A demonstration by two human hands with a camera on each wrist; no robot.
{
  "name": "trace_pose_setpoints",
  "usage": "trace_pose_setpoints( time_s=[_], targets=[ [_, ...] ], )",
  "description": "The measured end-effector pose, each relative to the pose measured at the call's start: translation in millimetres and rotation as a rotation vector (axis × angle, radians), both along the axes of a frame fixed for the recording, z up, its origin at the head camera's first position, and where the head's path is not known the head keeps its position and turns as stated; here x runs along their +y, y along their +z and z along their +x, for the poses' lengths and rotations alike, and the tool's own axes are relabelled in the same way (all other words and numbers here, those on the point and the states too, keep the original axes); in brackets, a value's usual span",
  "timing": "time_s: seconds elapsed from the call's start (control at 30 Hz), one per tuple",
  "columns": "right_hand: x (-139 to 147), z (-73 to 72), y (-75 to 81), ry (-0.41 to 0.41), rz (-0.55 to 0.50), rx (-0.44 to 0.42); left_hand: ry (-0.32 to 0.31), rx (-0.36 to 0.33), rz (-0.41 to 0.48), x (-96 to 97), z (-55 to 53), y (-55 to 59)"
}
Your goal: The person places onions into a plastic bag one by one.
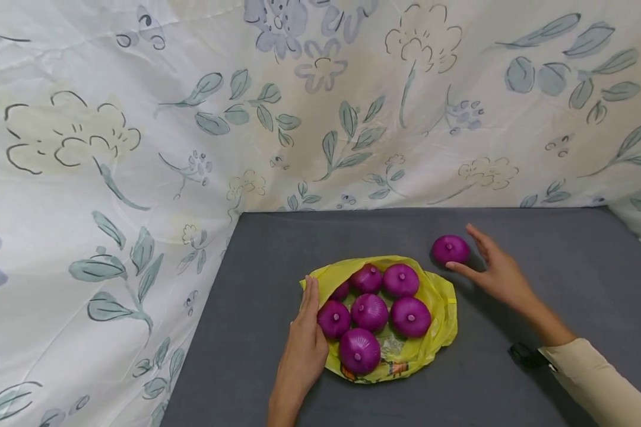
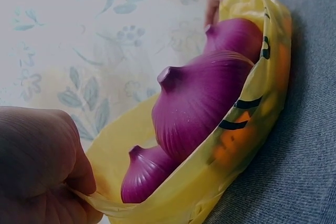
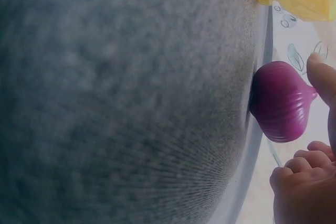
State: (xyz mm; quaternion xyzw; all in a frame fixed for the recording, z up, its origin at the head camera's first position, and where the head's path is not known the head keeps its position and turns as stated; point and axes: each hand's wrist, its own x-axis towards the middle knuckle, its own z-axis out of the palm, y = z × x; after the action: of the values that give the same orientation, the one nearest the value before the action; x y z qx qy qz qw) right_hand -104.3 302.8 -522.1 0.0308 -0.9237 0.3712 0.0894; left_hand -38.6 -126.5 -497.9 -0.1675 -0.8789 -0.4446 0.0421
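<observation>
Several purple onions (image 1: 370,312) sit inside an opened yellow plastic bag (image 1: 444,314) on the grey table. My left hand (image 1: 303,344) is at the bag's left side. In the left wrist view, its thumb and fingers pinch the bag's rim beside a large onion (image 2: 202,103). One more onion (image 1: 451,249) stands alone on the table, behind and to the right of the bag. My right hand (image 1: 499,274) is spread next to this onion, thumb and fingers apart. In the right wrist view the thumb overlaps the stem of the lone onion (image 3: 281,102).
The dark grey tabletop (image 1: 235,344) stretches around the bag. Behind it and along the left hangs a white floral cloth (image 1: 320,118). A small black object (image 1: 527,354) shows by the right sleeve's cuff (image 1: 571,356).
</observation>
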Motion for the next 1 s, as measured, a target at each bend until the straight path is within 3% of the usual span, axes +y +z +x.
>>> trace_pose_setpoints(
  time_s=[0.43,1.0],
  targets=[
    [-4,-3.9,-2.0,0.011,0.042,0.029,0.003,0.015,0.001,2.4,-1.2,-1.3],
    [-2,-9.8,-4.5,0.010,-0.001,0.107,0.007,0.005,0.007,5.3,-1.4,-1.0]
  ],
)
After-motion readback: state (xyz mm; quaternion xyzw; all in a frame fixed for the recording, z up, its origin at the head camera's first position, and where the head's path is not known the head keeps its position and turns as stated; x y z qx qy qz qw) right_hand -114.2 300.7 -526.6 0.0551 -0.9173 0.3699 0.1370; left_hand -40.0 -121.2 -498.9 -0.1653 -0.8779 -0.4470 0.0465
